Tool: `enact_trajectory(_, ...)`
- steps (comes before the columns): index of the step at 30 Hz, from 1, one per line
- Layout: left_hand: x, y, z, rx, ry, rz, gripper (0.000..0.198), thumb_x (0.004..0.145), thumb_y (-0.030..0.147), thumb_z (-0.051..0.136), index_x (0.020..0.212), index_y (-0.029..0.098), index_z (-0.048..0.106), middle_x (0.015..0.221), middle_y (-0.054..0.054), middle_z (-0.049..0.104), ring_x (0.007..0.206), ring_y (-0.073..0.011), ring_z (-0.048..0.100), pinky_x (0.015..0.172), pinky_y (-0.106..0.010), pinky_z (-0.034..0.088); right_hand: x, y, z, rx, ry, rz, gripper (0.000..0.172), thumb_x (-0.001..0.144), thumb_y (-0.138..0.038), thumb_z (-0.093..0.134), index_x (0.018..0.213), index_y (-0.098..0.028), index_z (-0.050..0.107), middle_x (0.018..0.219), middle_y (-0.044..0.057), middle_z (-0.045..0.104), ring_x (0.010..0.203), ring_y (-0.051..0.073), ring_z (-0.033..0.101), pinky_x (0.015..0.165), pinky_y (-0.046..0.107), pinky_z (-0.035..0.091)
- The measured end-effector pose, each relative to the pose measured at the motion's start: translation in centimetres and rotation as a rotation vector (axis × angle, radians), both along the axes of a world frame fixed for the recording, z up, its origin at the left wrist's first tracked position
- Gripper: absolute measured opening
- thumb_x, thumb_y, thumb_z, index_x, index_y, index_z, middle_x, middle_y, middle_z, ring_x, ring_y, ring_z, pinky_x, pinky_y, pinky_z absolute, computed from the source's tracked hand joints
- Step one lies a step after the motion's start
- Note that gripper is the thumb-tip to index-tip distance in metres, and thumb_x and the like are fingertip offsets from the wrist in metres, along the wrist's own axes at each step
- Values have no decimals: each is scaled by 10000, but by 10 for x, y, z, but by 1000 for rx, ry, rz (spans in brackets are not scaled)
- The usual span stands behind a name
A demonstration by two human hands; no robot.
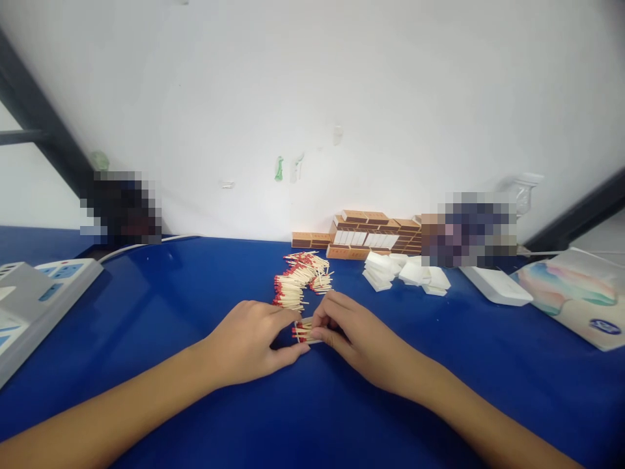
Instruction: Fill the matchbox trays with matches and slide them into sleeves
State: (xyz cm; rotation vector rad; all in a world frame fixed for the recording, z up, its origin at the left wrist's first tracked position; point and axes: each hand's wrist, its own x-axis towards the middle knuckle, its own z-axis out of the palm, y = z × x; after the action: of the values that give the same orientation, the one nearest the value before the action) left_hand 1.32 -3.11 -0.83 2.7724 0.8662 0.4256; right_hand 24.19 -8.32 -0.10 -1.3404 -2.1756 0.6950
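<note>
A small white tray with red-headed matches in it lies on the blue table, between my two hands. My left hand holds the tray at its left end, thumb at the near side and fingers at the far side. My right hand is closed at the tray's right end, thumb and fingertips pinched together over the matches; what they pinch is too small to make out. Just beyond the tray, a curved heap of loose matches with red heads lies on the table.
Stacked brown matchboxes stand against the wall, with white paper trays in front. A grey device sits at the left. At the right are a white box and a colourful packet.
</note>
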Motion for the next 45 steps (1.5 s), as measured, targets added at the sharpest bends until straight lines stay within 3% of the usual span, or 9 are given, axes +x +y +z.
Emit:
enact_trajectory(6,-1,0,-1,16,23,-3,271,959,461,623,973,201,699,690,7,661,599,-160,609,572,-273,353,3,1,3,78,-86,16,125,1019,-157,562,910,-218,554,1026,55,623,969,206,589,808,339,494)
enact_trajectory(11,-2,0,-4,20,16,-3,293,955,475,627,1059,214,710,697,10,668,600,-163,616,566,-277,358,5,1,2,117,-126,16,80,1006,-173,590,937,-213,587,1023,64,633,963,213,599,798,350,508)
enact_trajectory(20,-2,1,-3,16,13,-6,305,959,471,626,1108,218,707,706,10,670,606,-171,620,575,-276,365,10,-1,7,60,-120,27,74,1001,-165,590,954,-213,621,1027,43,598,943,189,599,784,318,491)
enact_trajectory(35,-3,-1,-4,37,-46,-92,260,953,418,649,1068,191,703,684,19,657,586,-156,606,563,-271,371,9,0,4,102,-107,88,118,1010,-132,560,954,-194,644,1034,52,585,907,174,588,753,299,489)
enact_trajectory(45,-2,0,-4,54,-64,-87,273,948,416,659,1101,196,709,676,26,656,574,-152,612,559,-269,386,7,-2,8,51,-114,29,83,994,-243,642,928,-196,655,1012,39,591,879,167,592,721,291,474)
